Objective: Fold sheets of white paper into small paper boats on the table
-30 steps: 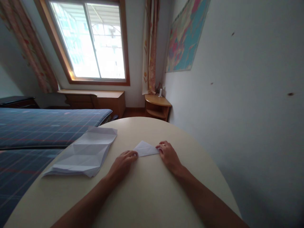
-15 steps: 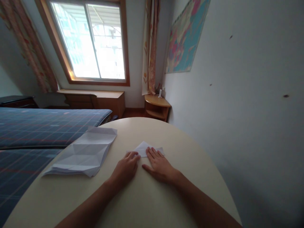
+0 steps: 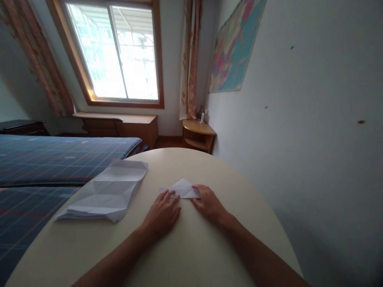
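The left forearm [image 3: 116,255] and right forearm [image 3: 254,247] extended forward from the lower frame edge, bare and converging toward the centre. The left hand [image 3: 161,211] lay palm down, fingers forward and slightly spread, thumb angled inward. The right hand [image 3: 209,204] was turned inward, its fingers bent and thumb set apart nearer the body; its grip could not be determined.
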A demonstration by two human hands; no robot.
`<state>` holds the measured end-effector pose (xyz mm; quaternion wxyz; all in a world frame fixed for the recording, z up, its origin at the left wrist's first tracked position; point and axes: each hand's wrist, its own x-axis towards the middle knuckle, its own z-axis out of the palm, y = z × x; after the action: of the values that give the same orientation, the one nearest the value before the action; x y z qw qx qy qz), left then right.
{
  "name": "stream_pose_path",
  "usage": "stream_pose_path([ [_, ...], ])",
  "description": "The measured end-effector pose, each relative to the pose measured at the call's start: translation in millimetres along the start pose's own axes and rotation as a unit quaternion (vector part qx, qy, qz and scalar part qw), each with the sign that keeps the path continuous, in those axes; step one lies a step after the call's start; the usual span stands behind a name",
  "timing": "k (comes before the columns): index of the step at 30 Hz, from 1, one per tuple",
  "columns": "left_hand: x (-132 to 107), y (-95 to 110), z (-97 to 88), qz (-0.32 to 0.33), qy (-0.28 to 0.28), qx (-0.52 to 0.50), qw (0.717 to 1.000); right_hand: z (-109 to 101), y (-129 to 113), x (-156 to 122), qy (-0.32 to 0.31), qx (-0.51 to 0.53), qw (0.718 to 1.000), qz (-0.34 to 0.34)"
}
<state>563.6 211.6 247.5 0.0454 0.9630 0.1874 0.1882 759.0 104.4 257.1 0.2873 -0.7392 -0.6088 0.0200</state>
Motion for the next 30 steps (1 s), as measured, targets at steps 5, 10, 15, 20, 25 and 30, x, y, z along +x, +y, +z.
stream_pose_path([
  [5,-1,0,1.5,-0.013,0.01,-0.006,1.0,-6,-4,3,0.015,0.051,0.998,-0.019],
  [10,-1,1,-1.3,-0.021,0.018,-0.02,0.999,-16,-7,2,-0.008,0.119,0.991,-0.068],
  [15,-1,1,-2.9,-0.019,0.027,-0.034,0.999,-16,-9,1,0.009,0.103,0.991,-0.083],
  [20,0,2,-4.5,-0.027,0.031,-0.04,0.998,-17,-14,2,0.012,0.076,0.995,-0.066],
  [25,2,2,-7.2,-0.061,0.034,-0.033,0.997,-16,-20,0,0.023,0.195,0.98,-0.01],
  [30,4,1,-8.3,-0.085,0.026,-0.022,0.996,-12,-29,0,0.018,0.301,0.953,0.024],
])
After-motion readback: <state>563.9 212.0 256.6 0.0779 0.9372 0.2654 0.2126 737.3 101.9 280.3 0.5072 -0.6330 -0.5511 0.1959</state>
